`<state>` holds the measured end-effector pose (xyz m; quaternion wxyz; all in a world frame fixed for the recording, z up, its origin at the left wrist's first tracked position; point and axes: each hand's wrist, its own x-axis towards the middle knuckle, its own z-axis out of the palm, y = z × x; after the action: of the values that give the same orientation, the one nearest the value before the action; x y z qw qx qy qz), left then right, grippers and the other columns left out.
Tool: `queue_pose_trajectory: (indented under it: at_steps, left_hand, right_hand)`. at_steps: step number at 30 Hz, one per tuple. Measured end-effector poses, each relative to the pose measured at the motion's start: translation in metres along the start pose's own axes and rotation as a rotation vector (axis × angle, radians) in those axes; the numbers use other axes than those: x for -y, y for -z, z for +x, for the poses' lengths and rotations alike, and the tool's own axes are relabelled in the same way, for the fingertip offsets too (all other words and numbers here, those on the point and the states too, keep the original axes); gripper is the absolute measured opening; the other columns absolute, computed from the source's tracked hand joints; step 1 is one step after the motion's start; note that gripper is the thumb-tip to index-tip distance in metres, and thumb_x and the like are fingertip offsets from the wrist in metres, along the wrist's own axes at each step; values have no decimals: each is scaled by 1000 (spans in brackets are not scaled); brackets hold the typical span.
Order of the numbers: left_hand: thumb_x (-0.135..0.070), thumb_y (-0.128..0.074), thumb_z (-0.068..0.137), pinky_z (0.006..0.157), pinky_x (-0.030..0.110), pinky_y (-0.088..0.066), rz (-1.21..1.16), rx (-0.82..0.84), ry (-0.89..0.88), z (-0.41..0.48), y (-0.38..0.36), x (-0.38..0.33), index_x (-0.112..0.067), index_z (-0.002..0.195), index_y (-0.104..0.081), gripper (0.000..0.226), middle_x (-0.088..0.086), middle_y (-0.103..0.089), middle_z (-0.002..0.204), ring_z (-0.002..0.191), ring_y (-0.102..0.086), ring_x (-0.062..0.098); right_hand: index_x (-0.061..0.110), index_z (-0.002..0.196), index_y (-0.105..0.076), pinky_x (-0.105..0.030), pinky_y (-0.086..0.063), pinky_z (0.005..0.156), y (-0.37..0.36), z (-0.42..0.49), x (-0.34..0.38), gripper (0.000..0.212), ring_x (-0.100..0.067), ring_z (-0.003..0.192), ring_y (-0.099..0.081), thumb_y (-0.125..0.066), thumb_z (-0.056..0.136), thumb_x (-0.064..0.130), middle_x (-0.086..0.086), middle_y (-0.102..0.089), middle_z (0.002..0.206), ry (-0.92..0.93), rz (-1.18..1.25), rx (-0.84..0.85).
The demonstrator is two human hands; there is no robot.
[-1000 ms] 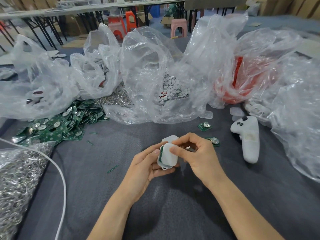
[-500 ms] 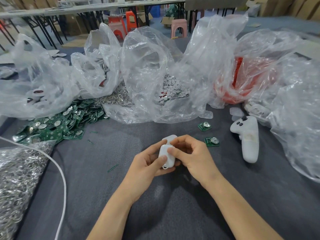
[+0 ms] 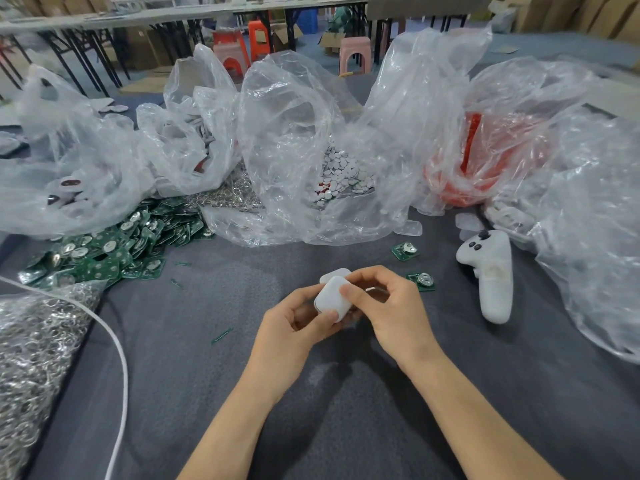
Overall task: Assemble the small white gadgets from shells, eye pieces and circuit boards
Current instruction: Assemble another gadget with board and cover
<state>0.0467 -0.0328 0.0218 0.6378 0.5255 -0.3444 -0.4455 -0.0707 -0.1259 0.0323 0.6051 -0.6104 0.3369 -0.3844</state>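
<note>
You hold the white gadget (image 3: 332, 298) between both hands, above the grey table cover (image 3: 346, 427). Your left hand (image 3: 291, 329) cups it from below, with the thumb pressed on its lower face. Your right hand (image 3: 389, 308) pinches its right edge with curled fingers and thumb. A second white shell piece (image 3: 335, 273) peeks out just behind it.

Just beyond your right hand lies a loose circuit board (image 3: 421, 281), and farther right a white controller (image 3: 491, 282). Well to the left of your left hand sits a heap of green boards (image 3: 104, 251), with a bag of metal rings (image 3: 31, 341) and a white cable (image 3: 119, 348) nearer you. Clear plastic bags (image 3: 294, 150) stand beyond both hands, one holding small white discs (image 3: 343, 174).
</note>
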Motion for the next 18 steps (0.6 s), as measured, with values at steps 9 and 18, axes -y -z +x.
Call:
queue_pose_trajectory:
  at_steps: [9,18]
  left_hand:
    - [3,-58,90,79,28,-56,204,-39,-87,0,3,5,-14,113,-63,29,6,-73,97,88,-71,23]
    - [3,-57,91,80,27,-56,365,-78,-107,-1,2,8,-28,109,-62,37,-2,-74,91,84,-71,16]
  right_hand:
    - [22,96,-71,-24,-54,64,2,2,-7,13,-15,72,-67,-64,89,14,-4,-73,86,-56,-90,139]
    - [19,91,-68,-26,-54,62,0,2,-11,5,-16,63,-66,-65,89,15,-5,-72,79,-18,-158,138]
